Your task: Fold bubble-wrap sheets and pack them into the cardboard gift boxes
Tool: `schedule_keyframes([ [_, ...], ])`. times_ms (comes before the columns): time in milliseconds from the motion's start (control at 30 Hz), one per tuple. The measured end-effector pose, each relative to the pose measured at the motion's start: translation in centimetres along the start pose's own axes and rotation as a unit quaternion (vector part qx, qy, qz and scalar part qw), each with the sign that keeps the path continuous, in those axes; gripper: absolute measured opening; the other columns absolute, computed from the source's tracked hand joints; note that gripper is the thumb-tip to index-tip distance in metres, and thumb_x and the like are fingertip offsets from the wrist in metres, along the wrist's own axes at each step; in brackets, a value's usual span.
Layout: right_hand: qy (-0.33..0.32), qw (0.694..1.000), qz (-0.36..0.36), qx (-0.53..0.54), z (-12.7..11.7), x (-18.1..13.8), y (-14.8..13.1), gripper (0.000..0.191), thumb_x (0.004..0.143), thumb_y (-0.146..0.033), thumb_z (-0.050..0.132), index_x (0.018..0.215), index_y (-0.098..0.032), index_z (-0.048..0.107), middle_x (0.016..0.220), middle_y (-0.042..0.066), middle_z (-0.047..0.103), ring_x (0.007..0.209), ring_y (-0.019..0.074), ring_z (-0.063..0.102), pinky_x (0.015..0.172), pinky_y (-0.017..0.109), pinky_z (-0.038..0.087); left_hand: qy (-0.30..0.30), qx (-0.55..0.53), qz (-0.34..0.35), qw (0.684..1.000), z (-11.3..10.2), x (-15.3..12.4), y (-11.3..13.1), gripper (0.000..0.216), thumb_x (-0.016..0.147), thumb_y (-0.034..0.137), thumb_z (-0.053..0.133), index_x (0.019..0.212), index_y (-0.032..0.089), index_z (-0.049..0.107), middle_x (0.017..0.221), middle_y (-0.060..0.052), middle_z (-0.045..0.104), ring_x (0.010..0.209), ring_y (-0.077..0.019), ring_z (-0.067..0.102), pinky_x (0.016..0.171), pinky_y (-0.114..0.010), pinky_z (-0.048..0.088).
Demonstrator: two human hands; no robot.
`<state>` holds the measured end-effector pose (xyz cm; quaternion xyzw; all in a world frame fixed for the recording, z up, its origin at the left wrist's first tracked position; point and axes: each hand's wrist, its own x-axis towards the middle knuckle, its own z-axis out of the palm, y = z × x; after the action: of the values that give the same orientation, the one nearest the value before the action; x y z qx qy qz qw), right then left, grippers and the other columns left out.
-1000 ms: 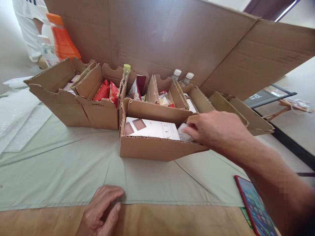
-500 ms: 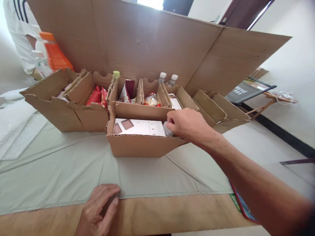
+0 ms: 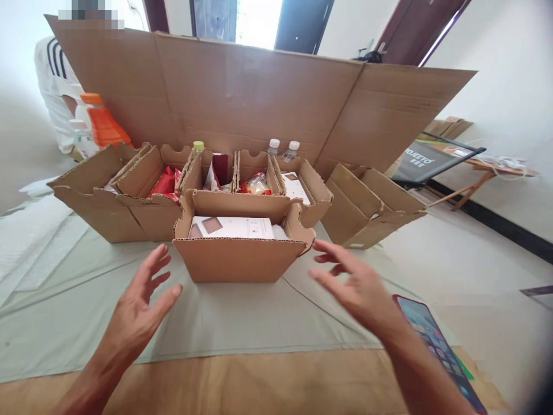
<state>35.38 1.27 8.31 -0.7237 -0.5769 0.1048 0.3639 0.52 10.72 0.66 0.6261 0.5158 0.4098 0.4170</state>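
Observation:
A cardboard bin point(image 3: 235, 260) stands on the pale green cloth point(image 3: 224, 323), in front of a row of similar bins. Inside it lies a white box point(image 3: 242, 227) with brown squares printed on it, and some clear plastic wrap point(image 3: 280, 232) fills the right end. My left hand point(image 3: 140, 297) is held off the bin's left side, fingers spread and holding nothing. On the other side, my right hand point(image 3: 349, 282) is likewise open, its fingertips close to the bin's right end; whether they touch it I cannot tell.
Behind are bins with red packets point(image 3: 166, 181), snack bags point(image 3: 257, 183) and another white box point(image 3: 295, 187). A tall cardboard panel point(image 3: 259, 92) rises at the back. An orange bottle point(image 3: 103, 121) stands at left, near a person in white point(image 3: 54, 92). A phone point(image 3: 436, 346) lies at right.
My right hand has come out of the front bin and opened beside its right end. My left hand has risen from the table edge to the bin's left side and spread its fingers.

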Motion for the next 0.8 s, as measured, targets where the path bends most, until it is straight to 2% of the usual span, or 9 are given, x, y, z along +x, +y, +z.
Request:
schedule_keyframes([
  [67, -0.033, 0.998, 0.004, 0.043, 3.7, -0.1, 0.7, 0.064, 0.083, -0.049, 0.069, 0.138, -0.021, 0.057, 0.122, 0.013, 0.072, 0.100, 0.0281, 0.069, 0.070, 0.037, 0.057, -0.043, -0.053, 0.017, 0.998, 1.5, 2.2, 0.7, 0.082, 0.086, 0.053, 0.070, 0.156, 0.032, 0.035, 0.160, -0.010, 0.044, 0.146, -0.0334, 0.043, 0.115, -0.052, 0.044],
  [133, -0.036, 0.996, -0.001, 0.082, 6.4, 0.1, 0.6, 0.061, 0.084, -0.049, 0.067, 0.137, -0.021, 0.055, 0.123, 0.013, 0.070, 0.102, 0.0282, 0.068, 0.073, 0.039, 0.058, -0.080, -0.091, 0.010, 0.993, 3.3, 3.5, 0.9, 0.086, 0.081, 0.054, 0.073, 0.154, 0.025, 0.038, 0.152, -0.014, 0.052, 0.142, -0.0352, 0.048, 0.115, -0.053, 0.044],
  [300, 0.033, 0.997, 0.004, 0.071, 6.9, -3.7, 0.7, 0.032, 0.090, -0.048, 0.062, 0.105, -0.020, 0.063, 0.091, 0.008, 0.072, 0.071, 0.0224, 0.065, 0.062, 0.035, 0.054, -0.098, -0.126, 0.007, 0.987, 6.3, -0.1, 0.4, 0.078, 0.082, 0.052, 0.073, 0.147, 0.019, 0.045, 0.143, -0.017, 0.058, 0.138, -0.0364, 0.051, 0.117, -0.054, 0.041],
  [400, 0.085, 0.996, -0.003, 0.035, 6.3, -7.3, 0.1, 0.033, 0.092, -0.048, 0.063, 0.108, -0.019, 0.065, 0.084, 0.006, 0.071, 0.057, 0.0194, 0.057, 0.055, 0.034, 0.051, -0.096, -0.093, 0.000, 0.991, 5.0, -5.1, -0.1, 0.065, 0.085, 0.051, 0.071, 0.141, 0.021, 0.055, 0.143, -0.015, 0.060, 0.144, -0.0370, 0.045, 0.123, -0.054, 0.031],
  [467, 0.086, 0.995, -0.035, 0.047, 7.0, -8.2, -1.5, 0.036, 0.094, -0.043, 0.062, 0.123, -0.021, 0.063, 0.094, 0.009, 0.072, 0.069, 0.0233, 0.064, 0.059, 0.035, 0.053, -0.055, -0.089, -0.031, 0.994, 2.6, -7.0, -0.2, 0.062, 0.085, 0.052, 0.071, 0.139, 0.023, 0.057, 0.140, -0.013, 0.063, 0.144, -0.0370, 0.046, 0.125, -0.055, 0.030],
  [533, 0.058, 0.992, -0.083, 0.079, 8.4, -7.2, -3.8, 0.040, 0.095, -0.039, 0.061, 0.132, -0.022, 0.059, 0.106, 0.011, 0.072, 0.088, 0.0269, 0.068, 0.065, 0.036, 0.055, 0.006, -0.086, -0.056, 0.995, -0.2, -7.1, 0.1, 0.067, 0.083, 0.052, 0.074, 0.140, 0.025, 0.055, 0.138, -0.012, 0.064, 0.140, -0.0372, 0.050, 0.121, -0.055, 0.036],
  [633, 0.029, 0.985, -0.118, 0.124, 9.6, -4.2, -6.5, 0.040, 0.094, -0.038, 0.061, 0.130, -0.020, 0.058, 0.111, 0.012, 0.070, 0.093, 0.0265, 0.066, 0.062, 0.034, 0.053, 0.071, -0.063, -0.043, 0.995, -2.8, -4.8, 1.5, 0.074, 0.078, 0.053, 0.079, 0.141, 0.026, 0.053, 0.137, -0.011, 0.064, 0.130, -0.0368, 0.060, 0.109, -0.052, 0.051],
  [700, 0.037, 0.985, -0.095, 0.138, 9.0, -3.1, -6.8, 0.034, 0.093, -0.039, 0.061, 0.121, -0.019, 0.061, 0.105, 0.010, 0.071, 0.086, 0.0243, 0.065, 0.056, 0.031, 0.050, 0.062, -0.071, -0.010, 0.995, -2.4, -3.4, 2.5, 0.074, 0.078, 0.052, 0.079, 0.141, 0.024, 0.053, 0.137, -0.011, 0.064, 0.125, -0.0347, 0.063, 0.105, -0.048, 0.054],
  [800, 0.072, 0.991, -0.031, 0.112, 6.4, -4.5, -4.7, 0.025, 0.093, -0.042, 0.061, 0.104, -0.020, 0.064, 0.092, 0.007, 0.071, 0.074, 0.0210, 0.062, 0.052, 0.029, 0.048, -0.019, -0.095, 0.017, 0.995, 1.1, -3.2, 3.1, 0.066, 0.083, 0.047, 0.073, 0.140, 0.021, 0.053, 0.135, -0.012, 0.066, 0.124, -0.0322, 0.063, 0.104, -0.046, 0.053],
])
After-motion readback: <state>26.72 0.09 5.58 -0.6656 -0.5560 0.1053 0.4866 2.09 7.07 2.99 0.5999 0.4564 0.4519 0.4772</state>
